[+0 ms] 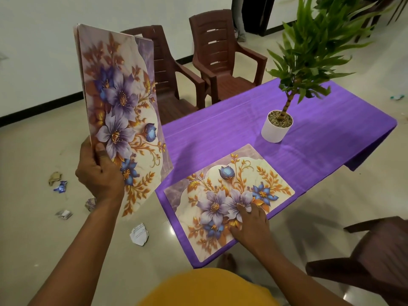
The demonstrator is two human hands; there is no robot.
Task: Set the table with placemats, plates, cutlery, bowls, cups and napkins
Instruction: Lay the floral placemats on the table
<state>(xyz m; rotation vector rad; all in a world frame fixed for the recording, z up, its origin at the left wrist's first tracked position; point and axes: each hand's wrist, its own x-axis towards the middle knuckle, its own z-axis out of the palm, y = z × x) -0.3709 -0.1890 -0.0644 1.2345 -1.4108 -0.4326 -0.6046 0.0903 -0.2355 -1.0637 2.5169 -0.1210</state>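
Scraps of paper point(139, 234) are lying on the pale floor point(39, 151) at the far left. Just right of them, a person's left hand point(99, 173) is gripping a stack of placemats point(120, 111) by its lower edge, thumb pressing on the printed face, and is holding the stack upright in the air beside the worktop point(309, 138); purple and blue flowers with gold leaves are showing on the front mat. Behind the stack, two brown plastic chairs point(220, 56) are standing near the white wall. In the middle, a single placemat point(227, 199) with the same flower print is lying flat at the near end of the worktop, on the purple cloth that is covering it, its near corner reaching the cloth's edge. The right hand point(249, 224) is resting on this mat, fingers spread and pressing down on its near edge, grasping nothing. Farther right and beyond the mat, a potted plant point(277, 124) in a white pot is standing on the cloth, well apart from the mat. At the lower right, another brown chair point(364, 261) is sitting beside the worktop.
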